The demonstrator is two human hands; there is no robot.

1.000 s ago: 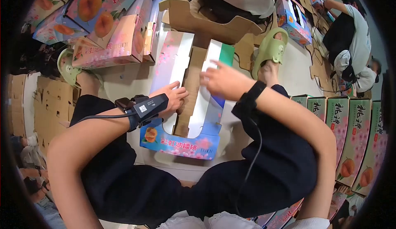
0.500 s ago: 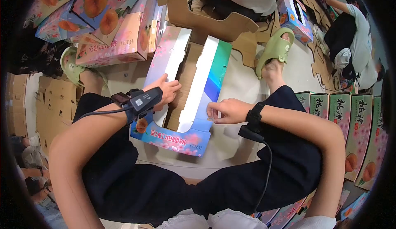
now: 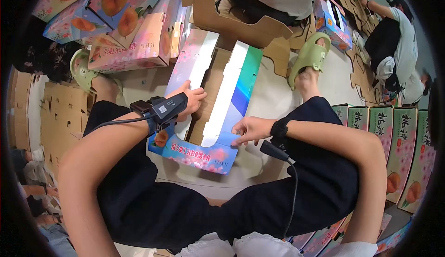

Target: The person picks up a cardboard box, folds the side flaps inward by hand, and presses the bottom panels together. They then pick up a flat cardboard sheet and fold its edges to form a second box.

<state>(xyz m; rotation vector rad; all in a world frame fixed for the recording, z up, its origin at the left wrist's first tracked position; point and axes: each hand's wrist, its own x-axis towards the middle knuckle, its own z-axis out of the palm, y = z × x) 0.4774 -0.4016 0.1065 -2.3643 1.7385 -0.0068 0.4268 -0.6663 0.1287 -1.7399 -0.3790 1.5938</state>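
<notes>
Between my legs lies a printed peach box (image 3: 197, 156) with a long opening down its middle, white flaps on both sides and brown cardboard showing inside. My left hand (image 3: 191, 102) rests on its left side, fingers apart and reaching over the edge of the white flap. At the box's lower right corner, my right hand (image 3: 250, 131) has thumb and fingers closed on the blue corner flap (image 3: 227, 139). Straps with small black devices are on both my wrists.
Peach boxes (image 3: 134, 48) are piled at the upper left. Opened brown cardboard (image 3: 232, 21) lies beyond the box. Green-edged boxes (image 3: 401, 150) stand in a row at the right. Another person (image 3: 394, 44) is at the upper right, and a small box (image 3: 333, 23) lies nearby.
My right hand has moved slightly down along the box's right edge and its thumb and fingers have closed on the corner flap. My left hand stays on the left side.
</notes>
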